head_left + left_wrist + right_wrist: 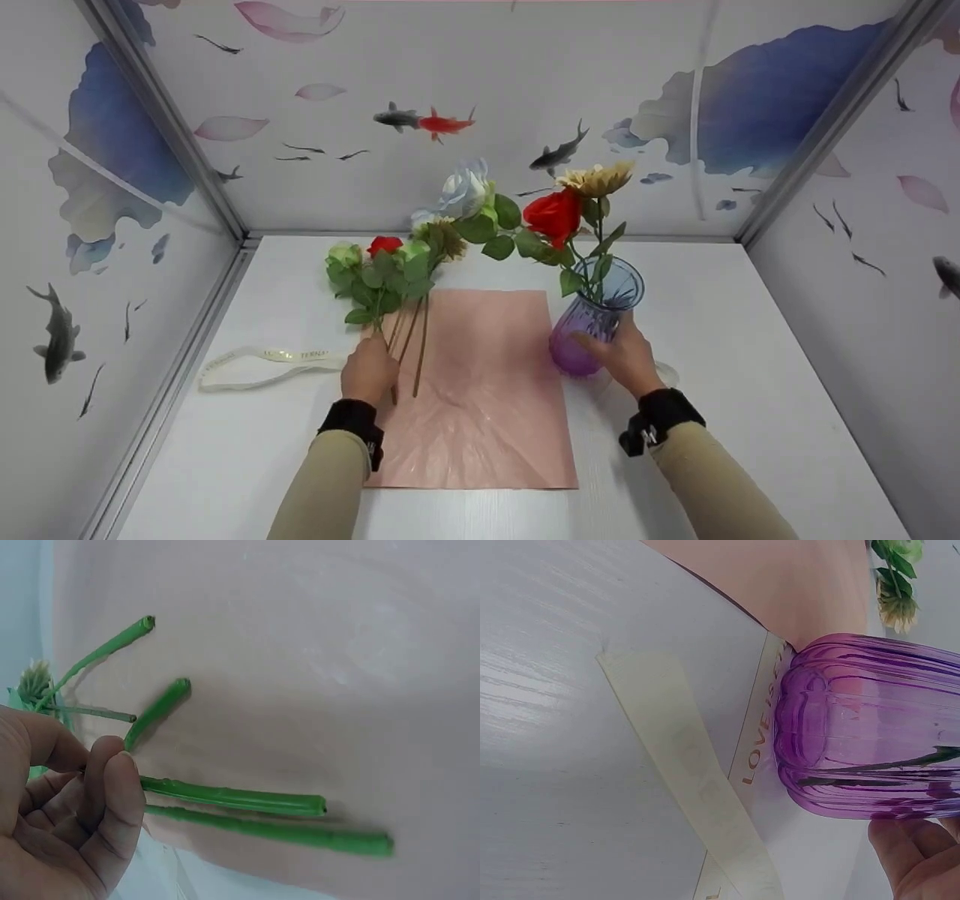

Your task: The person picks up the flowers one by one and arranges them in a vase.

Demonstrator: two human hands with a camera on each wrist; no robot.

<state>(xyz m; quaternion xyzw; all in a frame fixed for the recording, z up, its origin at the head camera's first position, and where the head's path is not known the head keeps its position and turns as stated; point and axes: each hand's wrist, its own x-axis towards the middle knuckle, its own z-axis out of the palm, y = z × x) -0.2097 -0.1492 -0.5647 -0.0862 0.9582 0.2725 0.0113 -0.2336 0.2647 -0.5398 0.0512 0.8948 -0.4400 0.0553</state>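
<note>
With our left hand (64, 817) we pinch at green stems (247, 799), fingers curled; exactly which the grip takes in, we cannot tell. Two long ones reach out to the right of the hand, nearly side by side, and a short one slants up from its fingertips. Above the hand we see another stem (112, 647) and a thinner one, near a pale flower (34, 681). Pink paper (315, 675) spreads to the hand's right.

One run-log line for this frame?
left grip: holds flower stems over pink paper | right grip: holds purple-blue vase | in vase: red rose, yellow flower | ribbon: on table
</note>
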